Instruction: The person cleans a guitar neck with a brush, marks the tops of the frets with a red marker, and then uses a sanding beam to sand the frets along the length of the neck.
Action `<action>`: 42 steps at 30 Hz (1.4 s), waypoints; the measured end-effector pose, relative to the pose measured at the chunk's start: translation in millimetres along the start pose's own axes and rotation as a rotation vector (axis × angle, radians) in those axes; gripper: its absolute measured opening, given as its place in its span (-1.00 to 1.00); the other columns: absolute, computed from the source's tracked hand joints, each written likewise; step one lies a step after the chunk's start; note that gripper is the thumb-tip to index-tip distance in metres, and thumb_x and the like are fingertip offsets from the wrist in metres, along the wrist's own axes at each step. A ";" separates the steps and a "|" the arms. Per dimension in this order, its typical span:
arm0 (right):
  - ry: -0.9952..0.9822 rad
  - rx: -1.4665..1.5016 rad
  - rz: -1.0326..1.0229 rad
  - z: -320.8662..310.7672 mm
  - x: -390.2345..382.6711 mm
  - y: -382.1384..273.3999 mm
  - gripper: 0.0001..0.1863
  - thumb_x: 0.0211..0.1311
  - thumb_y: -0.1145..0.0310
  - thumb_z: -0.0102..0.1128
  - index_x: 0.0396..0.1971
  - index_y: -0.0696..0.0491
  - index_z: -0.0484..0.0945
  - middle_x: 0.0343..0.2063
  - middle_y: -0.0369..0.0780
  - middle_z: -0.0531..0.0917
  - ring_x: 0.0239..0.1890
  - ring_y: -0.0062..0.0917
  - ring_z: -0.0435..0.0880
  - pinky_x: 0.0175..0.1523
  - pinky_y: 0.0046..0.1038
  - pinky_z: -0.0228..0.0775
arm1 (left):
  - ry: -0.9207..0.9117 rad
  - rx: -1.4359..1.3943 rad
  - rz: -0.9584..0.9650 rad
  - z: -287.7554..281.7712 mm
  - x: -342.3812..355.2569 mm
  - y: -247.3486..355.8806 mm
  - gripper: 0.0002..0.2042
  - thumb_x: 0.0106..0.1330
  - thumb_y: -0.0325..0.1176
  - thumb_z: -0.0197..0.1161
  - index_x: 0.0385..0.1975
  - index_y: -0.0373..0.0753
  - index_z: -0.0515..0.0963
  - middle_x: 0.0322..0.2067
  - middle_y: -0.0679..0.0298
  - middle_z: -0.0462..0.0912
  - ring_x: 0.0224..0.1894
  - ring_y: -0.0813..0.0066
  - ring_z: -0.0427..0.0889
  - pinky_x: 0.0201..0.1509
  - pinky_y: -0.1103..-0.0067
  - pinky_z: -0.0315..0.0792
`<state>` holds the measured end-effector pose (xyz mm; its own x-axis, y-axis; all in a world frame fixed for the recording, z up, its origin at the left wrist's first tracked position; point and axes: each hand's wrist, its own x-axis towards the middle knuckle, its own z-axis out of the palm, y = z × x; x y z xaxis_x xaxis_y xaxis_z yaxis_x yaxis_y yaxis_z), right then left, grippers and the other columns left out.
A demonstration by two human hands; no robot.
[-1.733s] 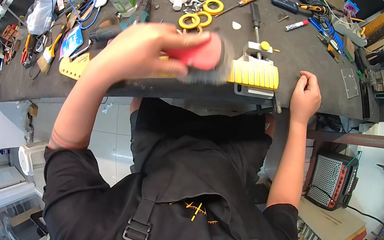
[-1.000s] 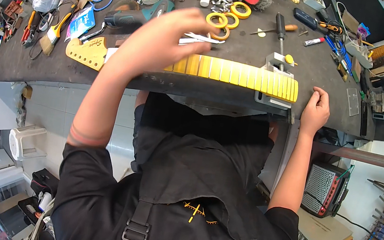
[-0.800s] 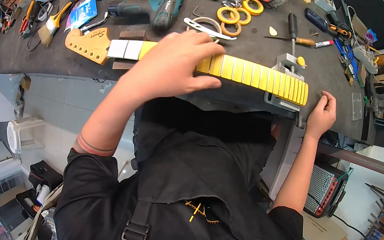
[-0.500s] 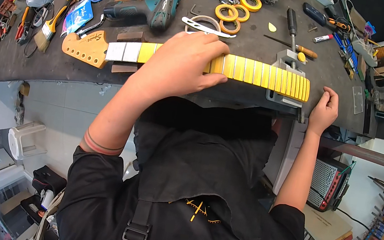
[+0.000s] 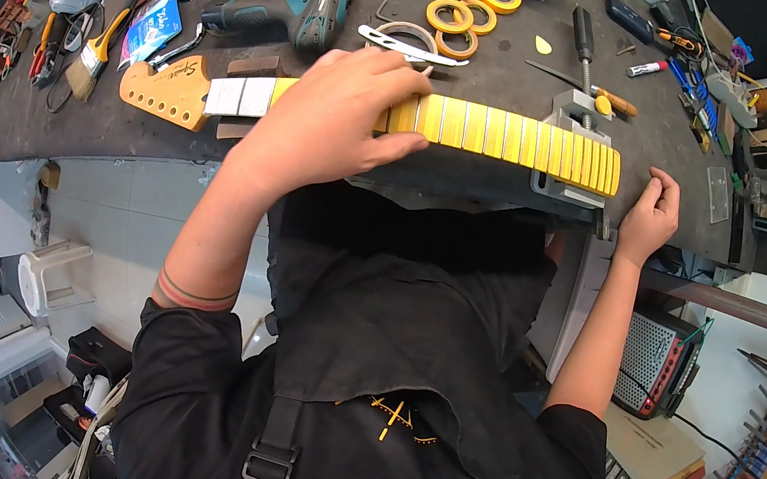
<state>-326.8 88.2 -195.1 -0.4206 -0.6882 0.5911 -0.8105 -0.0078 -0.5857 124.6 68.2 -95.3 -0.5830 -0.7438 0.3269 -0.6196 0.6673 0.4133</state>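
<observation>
A guitar neck (image 5: 502, 135) lies across the near side of the bench, its headstock (image 5: 168, 90) to the left. Yellow masking tape covers most of the fretboard between the metal frets; whitish strips show near the headstock. My left hand (image 5: 338, 115) lies over the neck left of its middle, fingers bent over the far edge and thumb along the fretboard. What is under the palm is hidden. At the bench's front edge, right of the neck's end, my right hand (image 5: 650, 221) rests with fingers curled and nothing visible in them. A grey vise (image 5: 581, 120) sits beneath the neck's right end.
Behind the neck lie a cordless drill (image 5: 315, 10), a slim white tool (image 5: 411, 47), several tape rolls (image 5: 449, 15) and a wooden-handled file (image 5: 617, 103). A paintbrush (image 5: 87, 68) and cables crowd the left. Pliers and a marker (image 5: 646, 68) lie at the right.
My left hand has slid a little to the left along the neck, baring more yellow tape on its right. My right hand has stayed at the bench edge.
</observation>
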 end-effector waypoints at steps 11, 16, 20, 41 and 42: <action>-0.041 -0.022 0.049 -3.1 -0.4 0.1 -0.80 0.53 0.39 0.14 -0.12 0.11 0.74 -0.26 -0.23 0.79 -0.23 -0.54 0.72 -0.07 -0.44 0.53 | -0.014 0.021 -0.036 -2.7 -3.1 -0.4 -0.56 0.19 -0.20 0.54 0.02 -0.23 0.62 -0.06 0.19 0.65 0.07 0.12 0.61 0.19 0.32 0.45; -0.042 -0.020 0.032 -3.4 -0.4 1.1 -0.80 0.53 0.40 0.14 -0.12 0.13 0.74 -0.24 -0.23 0.79 -0.21 -0.54 0.73 -0.05 -0.45 0.53 | -0.046 0.026 -0.046 -12.9 -10.2 -10.7 -0.55 0.18 -0.22 0.56 0.02 -0.23 0.60 -0.10 0.19 0.64 0.04 0.11 0.60 0.18 0.33 0.45; -0.041 -0.018 0.016 -3.3 -0.5 1.1 -0.79 0.53 0.41 0.13 -0.12 0.14 0.73 -0.24 -0.23 0.79 -0.20 -0.54 0.73 -0.04 -0.45 0.53 | -0.045 0.015 -0.086 -26.0 -25.6 -19.7 -0.57 0.18 -0.26 0.56 -0.02 -0.26 0.59 -0.12 0.19 0.62 0.01 0.10 0.58 0.18 0.31 0.44; -0.049 -0.008 -0.027 -0.4 0.2 4.0 -0.78 0.53 0.39 0.13 -0.10 0.13 0.74 -0.25 -0.22 0.80 -0.24 -0.56 0.72 -0.08 -0.45 0.53 | 0.189 0.211 -0.099 -33.9 -70.7 -16.0 -0.55 0.14 -0.33 0.55 0.06 -0.25 0.67 0.10 0.17 0.64 0.24 0.08 0.55 0.41 0.23 0.32; -0.053 -0.005 -0.030 -0.2 -0.1 4.4 -0.78 0.53 0.39 0.13 -0.10 0.13 0.74 -0.25 -0.22 0.80 -0.24 -0.56 0.72 -0.08 -0.45 0.53 | 0.186 0.203 -0.087 -25.5 -67.5 -10.6 -0.55 0.18 -0.33 0.51 0.09 -0.22 0.66 0.10 0.18 0.64 0.22 0.09 0.56 0.44 0.20 0.29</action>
<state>-330.4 88.5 -197.7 -0.3740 -0.7251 0.5783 -0.8244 -0.0258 -0.5654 184.0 110.4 -100.0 -0.4280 -0.7804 0.4558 -0.7666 0.5806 0.2742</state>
